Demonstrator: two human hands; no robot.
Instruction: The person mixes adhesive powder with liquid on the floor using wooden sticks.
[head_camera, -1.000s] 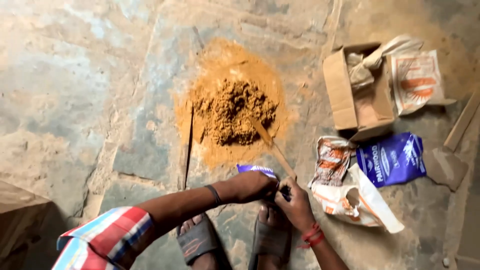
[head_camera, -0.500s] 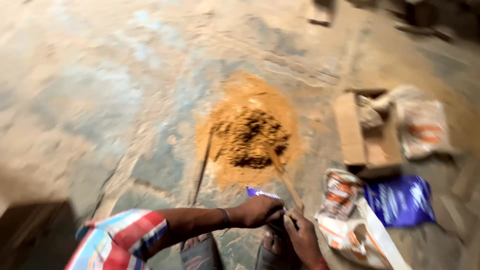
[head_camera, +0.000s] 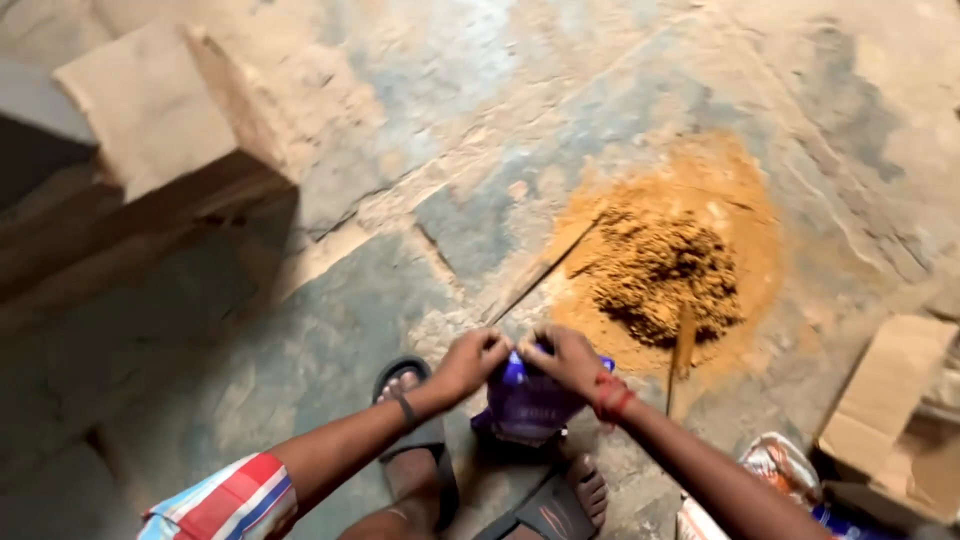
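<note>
Floor: cracked stone floor (head_camera: 330, 330), grey-blue and dusty, under everything; it runs well past both hands.
Block: a pale slab-topped block (head_camera: 150, 110), far up and left of the left hand; it was out of view a second ago, so the head has swung left.
Powder heap: an orange-brown mound (head_camera: 665, 270) just beyond the right hand, darker and clumped in the middle, with a wooden stick (head_camera: 684, 345) standing in its near edge.
Carton: an open cardboard box (head_camera: 890, 400) well off to the right of the right hand.
Change: the purple packet (head_camera: 530, 405) has come up from near the ground to sit between both hands, its top gathered.
Packet: glossy purple plastic, crumpled, bulging low, above the sandalled feet.
Left hand (head_camera: 475, 360): fingers closed, pinching the packet's top edge.
Right hand (head_camera: 562, 358): fingers curled shut on the same top edge, touching the left.
</note>
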